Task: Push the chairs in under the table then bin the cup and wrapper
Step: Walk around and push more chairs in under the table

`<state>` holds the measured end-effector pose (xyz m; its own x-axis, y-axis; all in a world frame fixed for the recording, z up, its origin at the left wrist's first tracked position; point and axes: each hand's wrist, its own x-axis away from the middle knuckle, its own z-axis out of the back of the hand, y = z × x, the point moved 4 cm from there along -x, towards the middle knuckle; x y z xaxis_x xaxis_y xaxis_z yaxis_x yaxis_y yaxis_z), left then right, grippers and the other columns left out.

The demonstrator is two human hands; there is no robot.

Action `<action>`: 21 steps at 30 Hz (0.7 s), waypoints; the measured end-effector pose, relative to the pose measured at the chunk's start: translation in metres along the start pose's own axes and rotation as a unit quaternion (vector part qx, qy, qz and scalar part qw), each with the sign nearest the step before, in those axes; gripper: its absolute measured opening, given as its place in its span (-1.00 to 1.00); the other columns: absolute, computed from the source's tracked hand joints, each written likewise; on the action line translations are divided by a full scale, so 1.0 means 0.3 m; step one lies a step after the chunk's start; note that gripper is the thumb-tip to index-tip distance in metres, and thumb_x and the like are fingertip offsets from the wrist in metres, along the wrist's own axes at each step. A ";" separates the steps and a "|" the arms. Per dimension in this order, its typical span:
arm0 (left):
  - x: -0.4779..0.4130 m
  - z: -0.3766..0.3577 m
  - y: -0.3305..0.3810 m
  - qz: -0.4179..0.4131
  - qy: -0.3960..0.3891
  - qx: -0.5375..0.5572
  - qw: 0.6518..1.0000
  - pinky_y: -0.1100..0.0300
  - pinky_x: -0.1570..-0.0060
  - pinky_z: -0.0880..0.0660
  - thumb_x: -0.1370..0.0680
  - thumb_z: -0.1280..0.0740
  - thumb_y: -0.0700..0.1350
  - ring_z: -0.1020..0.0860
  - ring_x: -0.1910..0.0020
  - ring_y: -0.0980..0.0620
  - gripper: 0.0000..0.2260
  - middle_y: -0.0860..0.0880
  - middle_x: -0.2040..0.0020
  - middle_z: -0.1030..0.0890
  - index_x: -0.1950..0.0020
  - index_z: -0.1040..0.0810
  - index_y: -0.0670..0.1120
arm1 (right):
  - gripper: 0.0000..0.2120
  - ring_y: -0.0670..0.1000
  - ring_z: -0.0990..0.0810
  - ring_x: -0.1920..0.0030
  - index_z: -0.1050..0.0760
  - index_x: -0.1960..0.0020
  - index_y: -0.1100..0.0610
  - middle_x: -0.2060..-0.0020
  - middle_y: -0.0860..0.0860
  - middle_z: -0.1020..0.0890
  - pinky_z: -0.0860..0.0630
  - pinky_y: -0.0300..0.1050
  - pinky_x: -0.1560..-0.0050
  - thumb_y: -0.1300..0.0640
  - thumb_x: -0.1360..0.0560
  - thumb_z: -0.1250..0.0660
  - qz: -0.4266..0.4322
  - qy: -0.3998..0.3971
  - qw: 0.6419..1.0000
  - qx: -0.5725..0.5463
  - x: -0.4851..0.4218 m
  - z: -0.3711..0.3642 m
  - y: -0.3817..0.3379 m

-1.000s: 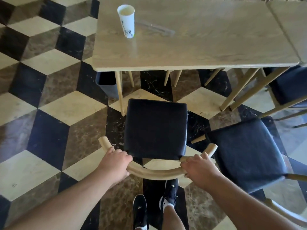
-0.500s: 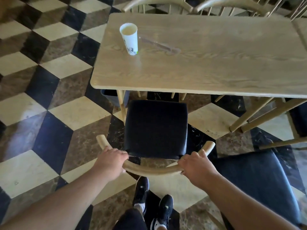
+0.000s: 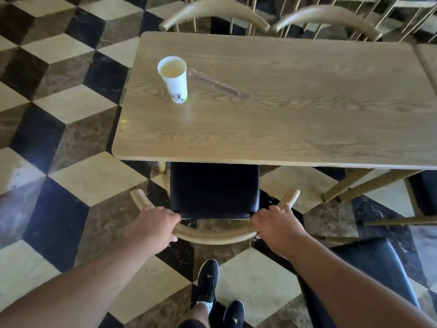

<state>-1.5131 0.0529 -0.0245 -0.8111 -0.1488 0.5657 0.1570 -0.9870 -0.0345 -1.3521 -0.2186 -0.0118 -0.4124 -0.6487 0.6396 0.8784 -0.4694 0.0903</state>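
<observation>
A wooden chair with a black seat (image 3: 214, 190) stands before me, the front of its seat tucked under the near edge of the wooden table (image 3: 283, 129). My left hand (image 3: 153, 223) and my right hand (image 3: 276, 227) both grip its curved backrest rail, one at each end. A white paper cup (image 3: 175, 79) stands upright at the table's far left. A clear wrapper (image 3: 215, 82) lies flat just right of the cup. A second black-seated chair (image 3: 369, 268) stands away from the table at my lower right.
Two more chairs (image 3: 212, 13) stand along the table's far side. Another table's corner (image 3: 428, 60) adjoins at the right, with a dark seat (image 3: 425, 192) below it. The floor is a checked cube pattern. My feet (image 3: 208, 285) are behind the chair.
The chair has slid forward with both hands on its rail, so its seat now reaches under the table edge. I have stepped closer, and the dark bin under the table has gone out of sight.
</observation>
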 end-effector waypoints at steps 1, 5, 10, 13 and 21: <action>-0.019 0.010 -0.007 -0.002 0.001 -0.002 1.000 -0.03 -0.30 -0.42 -0.56 -0.44 0.23 -0.57 -0.19 0.06 -0.60 0.13 -0.21 -0.64 -0.34 -0.55 0.11 | -0.58 0.19 -0.45 -0.29 -0.35 -0.46 0.03 -0.30 0.04 -0.50 -0.32 0.43 -0.39 0.15 -0.62 -0.31 -0.003 -0.001 1.000 -0.004 -0.015 0.012 0.016; -0.079 0.037 -0.034 -0.007 -0.002 -0.011 1.000 -0.03 -0.27 -0.43 -0.56 -0.42 0.26 -0.57 -0.17 0.04 -0.56 0.12 -0.20 -0.64 -0.36 -0.53 0.12 | -0.58 0.20 -0.41 -0.37 -0.34 -0.47 0.04 -0.33 0.04 -0.50 -0.32 0.46 -0.40 0.14 -0.63 -0.29 -0.009 -0.012 1.000 -0.023 -0.059 0.037 0.046; -0.104 0.047 -0.059 -0.024 -0.035 -0.027 0.999 -0.07 -0.28 -0.42 -0.55 -0.43 0.26 -0.55 -0.17 0.03 -0.58 0.14 -0.19 -0.62 -0.34 -0.53 0.13 | -0.48 0.24 -0.37 -0.44 -0.29 -0.53 0.08 -0.38 0.07 -0.47 -0.33 0.46 -0.40 0.18 -0.60 -0.32 -0.010 -0.022 0.999 -0.028 -0.064 0.053 0.035; -0.102 0.068 -0.045 -0.034 -0.053 -0.023 0.998 -0.08 -0.31 -0.46 -0.54 -0.44 0.27 -0.56 -0.17 0.03 -0.53 0.13 -0.20 -0.62 -0.38 -0.52 0.12 | -0.56 0.20 -0.30 -0.51 -0.33 -0.51 0.06 -0.42 0.06 -0.46 -0.30 0.43 -0.45 0.02 -0.66 -0.27 -0.032 0.001 0.996 -0.089 -0.038 0.050 0.030; -0.128 0.291 0.281 -0.129 -0.029 0.097 0.986 0.06 -0.24 -0.49 -0.57 -0.32 0.33 -0.47 -0.31 0.07 -0.46 0.15 -0.38 -0.49 -0.49 -0.45 0.12 | -0.66 0.13 -0.50 -0.26 -0.47 -0.35 0.01 -0.20 0.02 -0.57 -0.46 0.11 -0.25 -0.11 -0.67 -0.17 -0.132 0.069 0.961 -0.234 0.190 0.027 0.142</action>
<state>-1.4194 -0.0192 0.0228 -0.8051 0.1161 0.5816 0.0580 -0.9605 0.2720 -1.3362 -0.2708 0.0347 -0.6630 -0.5274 0.5313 0.5462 -0.8262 -0.1384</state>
